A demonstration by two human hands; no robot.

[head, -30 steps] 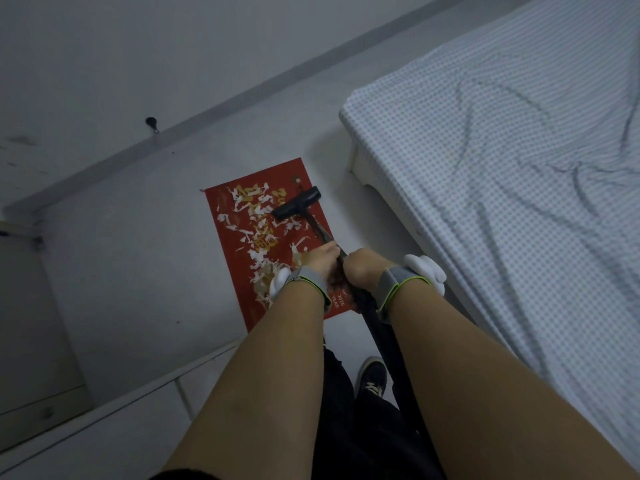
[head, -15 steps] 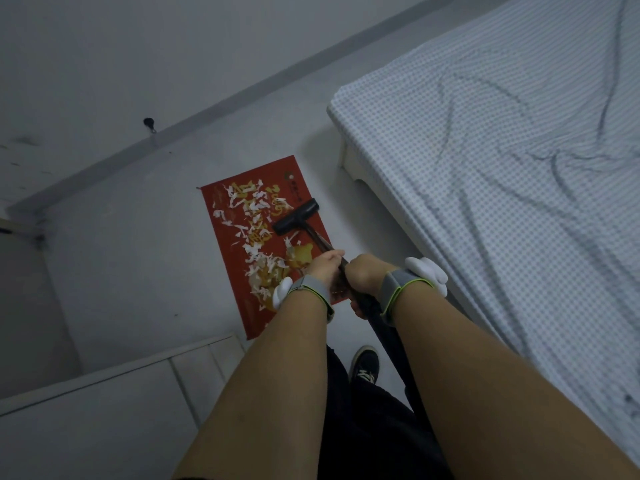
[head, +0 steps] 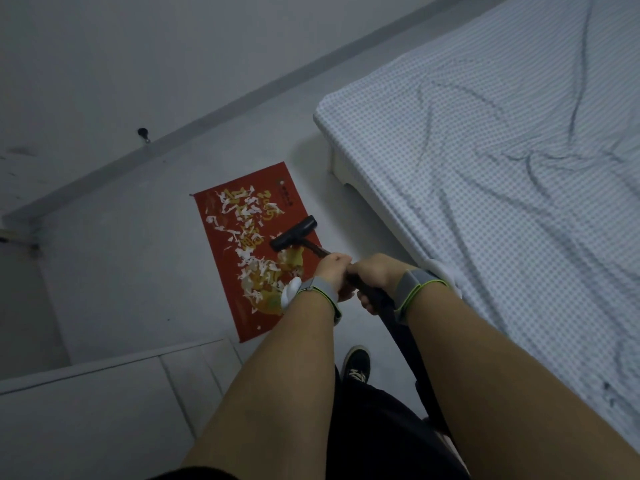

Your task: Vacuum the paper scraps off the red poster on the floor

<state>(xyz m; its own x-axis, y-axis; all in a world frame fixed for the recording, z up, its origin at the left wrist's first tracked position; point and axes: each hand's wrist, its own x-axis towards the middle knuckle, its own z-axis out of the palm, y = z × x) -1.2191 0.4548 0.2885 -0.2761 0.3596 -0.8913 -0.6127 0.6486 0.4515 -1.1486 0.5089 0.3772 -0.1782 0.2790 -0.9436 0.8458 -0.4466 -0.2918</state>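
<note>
A red poster (head: 221,247) with gold print lies on the grey floor, strewn with several white paper scraps (head: 242,233). The black vacuum head (head: 293,233) rests on the poster's right side, near its middle. Its dark wand (head: 391,317) runs back toward me. My left hand (head: 334,271) and my right hand (head: 375,275) both grip the wand side by side, the left one slightly ahead. Both wrists wear grey bands with green edging.
A bed (head: 502,188) with a checked sheet fills the right side, its corner close to the poster. A white cabinet top (head: 104,386) stands at the lower left. The wall skirting (head: 242,98) runs behind the poster. My black shoe (head: 356,367) is below the hands.
The vacuum head has been drawn back along the poster's right side, from near the far end to about its middle. My hands kept their grip on the wand.
</note>
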